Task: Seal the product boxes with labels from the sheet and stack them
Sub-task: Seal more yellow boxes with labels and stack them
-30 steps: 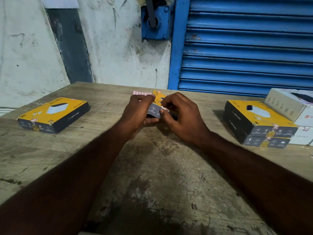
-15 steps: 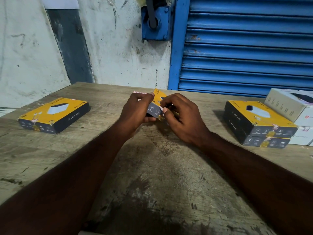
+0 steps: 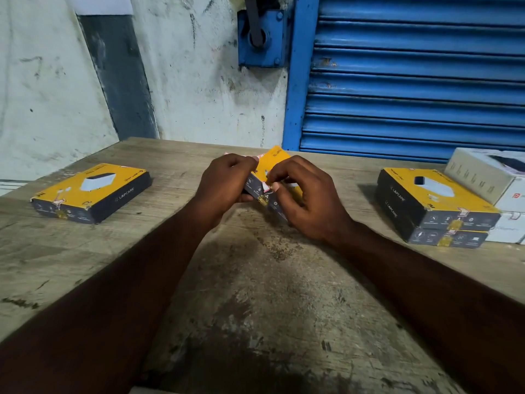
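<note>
A yellow and dark product box [image 3: 273, 163] is tilted up at the table's middle. My left hand [image 3: 224, 183] grips its left end. My right hand [image 3: 305, 199] holds its right side, thumb and forefinger pinching a small red-and-white label [image 3: 266, 188] against the box's dark end face. A corner of the label sheet [image 3: 228, 153] peeks out behind my left hand. One similar box [image 3: 91, 191] lies flat at the left. A stack of two such boxes [image 3: 434, 207] sits at the right.
White and beige cartons [image 3: 488, 174] stand beyond the stack at the far right. The worn wooden table [image 3: 255, 294] runs to a pale wall and a blue roller shutter [image 3: 412, 75] at the back.
The box has been tipped up further, showing more of its yellow top. My right fingers have shifted onto the label at the box's end face.
</note>
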Demonstrator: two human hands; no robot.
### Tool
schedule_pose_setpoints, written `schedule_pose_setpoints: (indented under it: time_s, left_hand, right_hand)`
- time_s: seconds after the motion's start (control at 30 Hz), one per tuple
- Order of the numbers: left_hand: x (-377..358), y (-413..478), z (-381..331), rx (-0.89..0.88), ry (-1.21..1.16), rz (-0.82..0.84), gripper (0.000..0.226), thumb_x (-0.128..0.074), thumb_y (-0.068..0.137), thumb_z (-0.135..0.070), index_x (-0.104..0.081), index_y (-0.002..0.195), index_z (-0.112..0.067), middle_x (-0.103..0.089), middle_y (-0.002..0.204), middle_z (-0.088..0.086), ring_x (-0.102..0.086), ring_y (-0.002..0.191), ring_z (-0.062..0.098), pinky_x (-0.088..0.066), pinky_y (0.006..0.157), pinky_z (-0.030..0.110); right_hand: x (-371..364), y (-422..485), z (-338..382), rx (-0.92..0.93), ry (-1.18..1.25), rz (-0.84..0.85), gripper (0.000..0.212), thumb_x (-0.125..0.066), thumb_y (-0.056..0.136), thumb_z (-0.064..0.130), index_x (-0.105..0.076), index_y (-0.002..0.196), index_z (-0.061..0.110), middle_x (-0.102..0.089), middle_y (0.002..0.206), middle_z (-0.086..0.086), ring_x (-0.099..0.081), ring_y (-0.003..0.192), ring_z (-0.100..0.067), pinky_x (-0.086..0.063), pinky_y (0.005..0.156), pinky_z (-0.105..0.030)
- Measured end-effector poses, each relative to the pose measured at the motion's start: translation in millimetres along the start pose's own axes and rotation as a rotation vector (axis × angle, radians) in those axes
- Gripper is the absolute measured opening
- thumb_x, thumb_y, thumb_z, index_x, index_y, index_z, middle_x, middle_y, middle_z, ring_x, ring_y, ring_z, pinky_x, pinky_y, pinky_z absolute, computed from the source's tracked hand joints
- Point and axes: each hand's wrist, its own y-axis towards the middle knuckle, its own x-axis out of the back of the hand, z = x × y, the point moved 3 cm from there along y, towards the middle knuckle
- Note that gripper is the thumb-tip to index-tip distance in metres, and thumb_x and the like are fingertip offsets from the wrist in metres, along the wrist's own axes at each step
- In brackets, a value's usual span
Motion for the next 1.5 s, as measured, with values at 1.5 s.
schedule_pose_setpoints:
  time_s: [1.5]
  left_hand:
    - [-4.3,-26.5,-30.2,-0.372,-0.261,0.032,0.054,-0.082,0.079,-0.001,-0.061,0.126,-0.014,-0.072,0.12,0.004,-0.071,0.109,0.015,-0.059,0.089,0.031]
  right_hand:
    - [21.3,5.8,-16.5,-0.389,0.014,-0.26,0.039,-0.06,0.089,0.053,-0.048,0.113,0.023,-0.059,0.109,0.001,-0.058,0.099,-0.013,-0.05,0.081,-0.029]
